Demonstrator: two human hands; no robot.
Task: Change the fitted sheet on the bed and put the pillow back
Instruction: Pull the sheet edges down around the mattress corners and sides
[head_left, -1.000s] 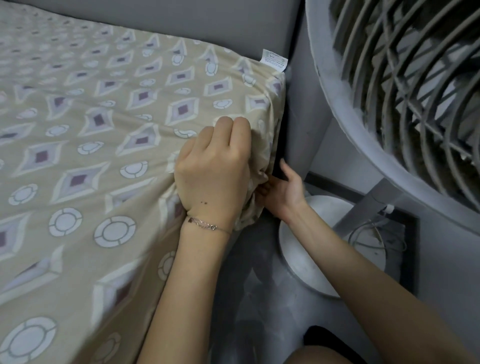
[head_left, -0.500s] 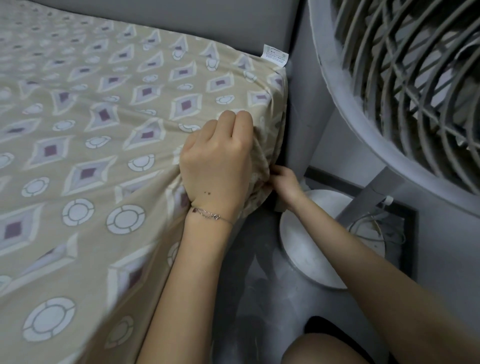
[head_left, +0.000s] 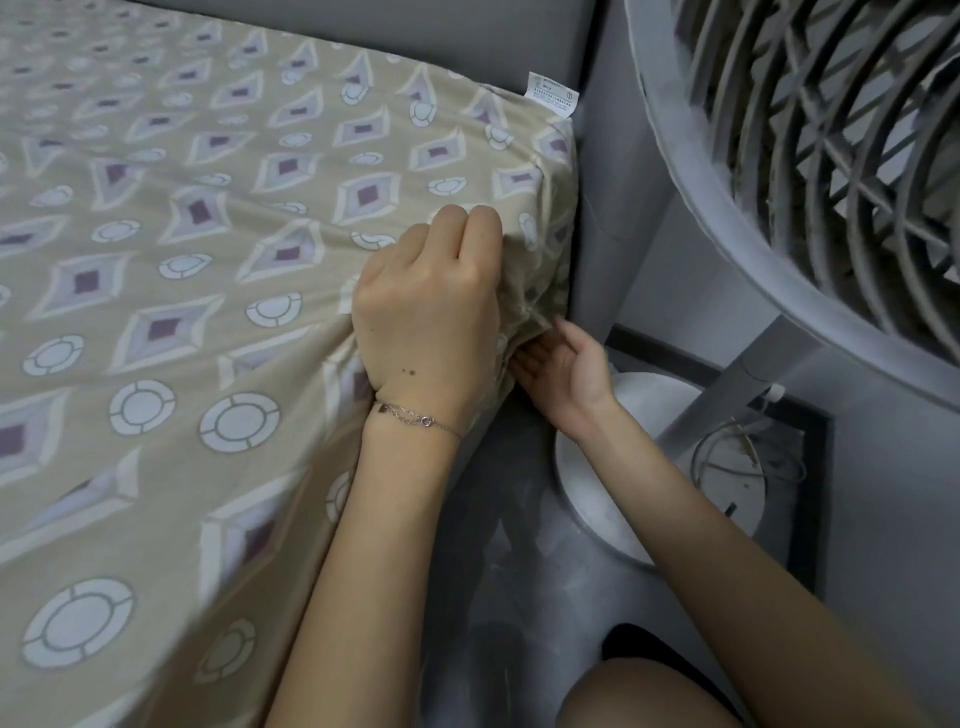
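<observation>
Right hand (head_left: 569, 370) has uncurled palm-up below the fitted sheet (head_left: 208, 312) while left hand (head_left: 428, 317) grips it

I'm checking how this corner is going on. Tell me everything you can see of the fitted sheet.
The fitted sheet is beige cotton-like cloth printed with purple-centred diamonds and white rings. It lies spread flat, creased, and wraps down over a corner, where a white label stands up. The left hand grips bunched cloth at the edge; the right hand touches the gathered hem below.
</observation>
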